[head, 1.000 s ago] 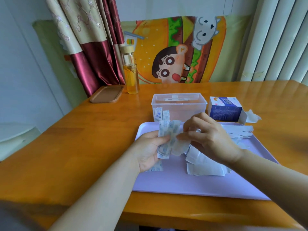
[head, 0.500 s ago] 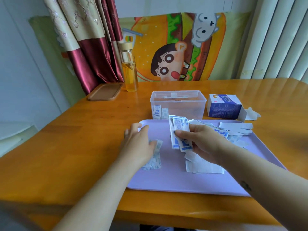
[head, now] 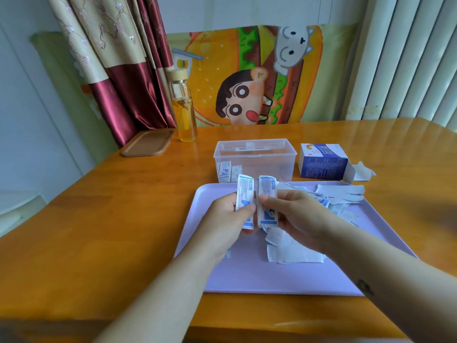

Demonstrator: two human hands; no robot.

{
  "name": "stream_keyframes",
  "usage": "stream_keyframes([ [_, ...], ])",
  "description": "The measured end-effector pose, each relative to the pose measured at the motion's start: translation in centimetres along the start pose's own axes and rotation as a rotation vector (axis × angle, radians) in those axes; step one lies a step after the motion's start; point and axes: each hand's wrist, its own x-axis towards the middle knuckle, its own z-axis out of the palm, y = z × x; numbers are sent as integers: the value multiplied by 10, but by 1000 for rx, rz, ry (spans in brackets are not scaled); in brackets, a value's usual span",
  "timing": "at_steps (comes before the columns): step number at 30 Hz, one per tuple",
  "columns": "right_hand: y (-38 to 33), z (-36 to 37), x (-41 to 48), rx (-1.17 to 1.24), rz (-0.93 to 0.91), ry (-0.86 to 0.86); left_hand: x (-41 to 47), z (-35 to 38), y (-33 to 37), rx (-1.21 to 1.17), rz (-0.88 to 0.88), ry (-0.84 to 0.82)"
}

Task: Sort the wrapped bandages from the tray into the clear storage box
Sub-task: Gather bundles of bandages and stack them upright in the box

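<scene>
Two white, paper-wrapped bandages with blue print stand upright above the far half of the tray, just short of the box. The left wrapped bandage (head: 244,191) is held by the left hand (head: 226,220), the right wrapped bandage (head: 267,191) by the right hand (head: 299,215). They sit side by side and very close; I cannot tell whether their edges touch. More loose wrapped bandages (head: 321,201) lie on the flat lavender plastic tray (head: 272,278) behind the right hand. A few stored bandages (head: 225,171) already lean at the left end of the clear rectangular plastic storage box (head: 254,154), which stands open on the orange wooden bench (head: 99,231) just beyond the tray.

The step in hand looks like squaring up this pair before carrying it over. It would go best with both printed faces kept the same way. The pair should be lifted clear of the box rim and set against the ones already inside, so they stack rather than scatter. The flat white paper scraps (head: 294,253) on the tray should stay behind.

Each hand's grip is a narrow pinch at mid-height on its wrapper, thumb in front. The fingers behind are mostly hidden.

Further out stand a blue-and-white cardboard carton (head: 321,164), a glass bottle of amber liquid (head: 184,112) and a brown wooden lid (head: 148,142).
</scene>
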Motion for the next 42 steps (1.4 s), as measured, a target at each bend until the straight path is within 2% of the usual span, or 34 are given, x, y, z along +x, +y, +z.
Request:
stream_keyframes([
  [4, -2, -4, -1, -104, -56, 94, -2, 2, 6, -274, -127, -43],
  [12, -3, 6, -3, -152, -158, 110, -3, 5, 8, -487, -239, -174],
  [18, -4, 5, 3, -26, -12, 64, -8, 2, 11, -598, -272, -335],
  [21, -8, 5, 4, -12, 22, 42, -9, 3, 11, -611, -289, -351],
  [24, -21, 1, 3, -98, -95, 120, -8, -1, 11, -596, -336, -338],
  [28, -30, 1, -2, -533, -288, 83, -7, -4, 15, -587, -362, -307],
  [30, -32, 2, -4, -621, -342, 54, -6, -5, 17, -560, -339, -302],
  [35, -47, 4, -6, -562, -402, 18, -7, -8, 22, -301, -241, -260],
  [39, -62, 9, -4, -601, -469, -39, 0, -12, 26, -36, -72, -203],
  [42, -74, 10, 4, -439, -449, -83, 10, -19, 38, 44, 31, -160],
])
